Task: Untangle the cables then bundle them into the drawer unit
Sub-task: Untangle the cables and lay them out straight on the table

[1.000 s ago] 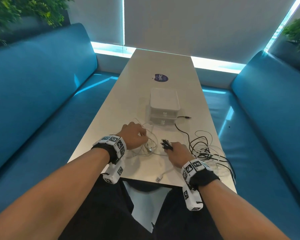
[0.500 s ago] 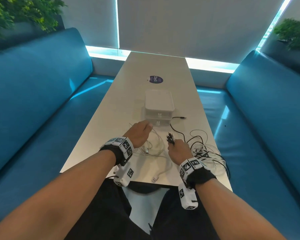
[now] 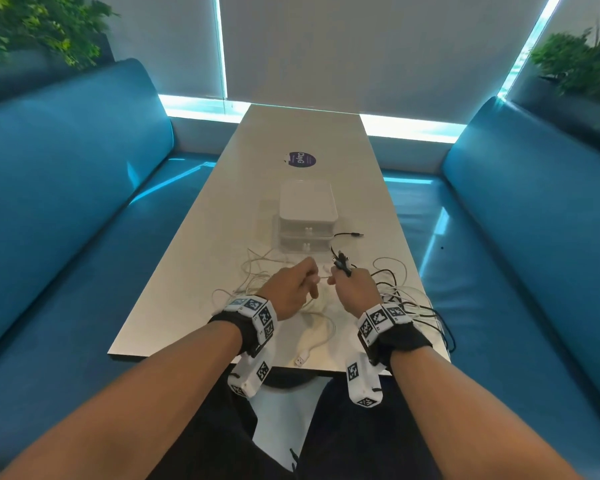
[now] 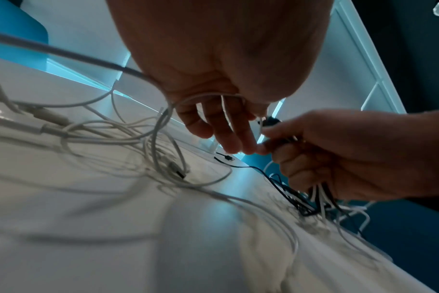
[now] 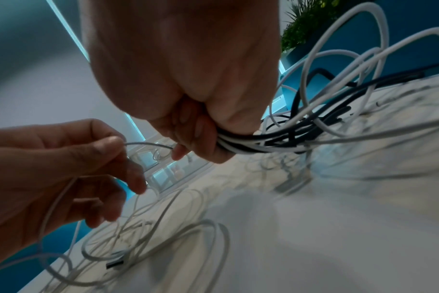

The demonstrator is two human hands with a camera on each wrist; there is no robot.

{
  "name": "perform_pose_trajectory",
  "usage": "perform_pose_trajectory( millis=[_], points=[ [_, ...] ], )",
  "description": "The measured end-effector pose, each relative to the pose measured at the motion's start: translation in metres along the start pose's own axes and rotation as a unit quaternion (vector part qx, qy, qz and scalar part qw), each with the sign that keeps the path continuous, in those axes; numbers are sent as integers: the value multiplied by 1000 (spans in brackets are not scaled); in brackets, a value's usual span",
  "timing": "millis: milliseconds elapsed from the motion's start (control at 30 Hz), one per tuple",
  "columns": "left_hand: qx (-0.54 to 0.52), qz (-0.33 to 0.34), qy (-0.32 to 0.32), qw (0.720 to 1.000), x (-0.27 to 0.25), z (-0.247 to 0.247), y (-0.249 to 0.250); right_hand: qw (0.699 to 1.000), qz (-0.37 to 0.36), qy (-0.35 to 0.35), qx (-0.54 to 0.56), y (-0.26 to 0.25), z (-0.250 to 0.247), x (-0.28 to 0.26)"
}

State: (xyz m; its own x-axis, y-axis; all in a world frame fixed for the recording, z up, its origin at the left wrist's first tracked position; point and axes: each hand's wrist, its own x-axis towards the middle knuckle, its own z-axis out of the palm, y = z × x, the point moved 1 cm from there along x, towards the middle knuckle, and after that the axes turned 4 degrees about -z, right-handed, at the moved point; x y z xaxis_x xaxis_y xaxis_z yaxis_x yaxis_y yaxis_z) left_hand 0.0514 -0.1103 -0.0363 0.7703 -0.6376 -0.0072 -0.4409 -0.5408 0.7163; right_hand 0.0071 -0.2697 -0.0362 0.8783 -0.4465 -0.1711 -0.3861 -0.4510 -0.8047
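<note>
Right hand (image 3: pixel 355 289) fists black-and-white cable bundle (image 5: pixel 261 140), plug ends pointing away toward boxy white drawer unit (image 3: pixel 307 216); left hand (image 3: pixel 291 289) pinches thin white cable (image 5: pixel 148 145) stretched crosswise between hands.

A long, pale surface (image 3: pixel 305 133) runs away from the camera between two blue padded benches. The left bench (image 3: pixel 66 188) and the right bench (image 3: pixel 534 216) each have a tall, rounded backrest and a flat seat, and both reflect bright streaks of light. At the far end, grey roller blinds (image 3: pixel 361 46) cover the windows, and cold daylight shines through a narrow gap under them and through a vertical slit between two blinds. Green plants stand behind each backrest, one at the top left (image 3: pixel 39 26) and one at the top right (image 3: pixel 579 60). A round dark sticker (image 3: pixel 301 159) lies on the surface.
</note>
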Motion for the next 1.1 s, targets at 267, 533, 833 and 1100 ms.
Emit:
perform_pose_trajectory(
  millis=[267, 533, 833, 1100],
  points=[
    [71, 74, -56, 993, -3, 16, 5, 998, -39, -18, -42, 5, -1, 1],
    [174, 18, -100, 979, -6, -2, -20, 964, -48, -19, -261, 18, -2, 3],
    [265, 43, -149, 952, -12, 14, -3, 997, -72, -39, 10, -1, -5, 2],
    [295, 58, -164, 939, -6, 26, 10, 980, -110, -156, -60, -3, -7, -6]
  ],
)
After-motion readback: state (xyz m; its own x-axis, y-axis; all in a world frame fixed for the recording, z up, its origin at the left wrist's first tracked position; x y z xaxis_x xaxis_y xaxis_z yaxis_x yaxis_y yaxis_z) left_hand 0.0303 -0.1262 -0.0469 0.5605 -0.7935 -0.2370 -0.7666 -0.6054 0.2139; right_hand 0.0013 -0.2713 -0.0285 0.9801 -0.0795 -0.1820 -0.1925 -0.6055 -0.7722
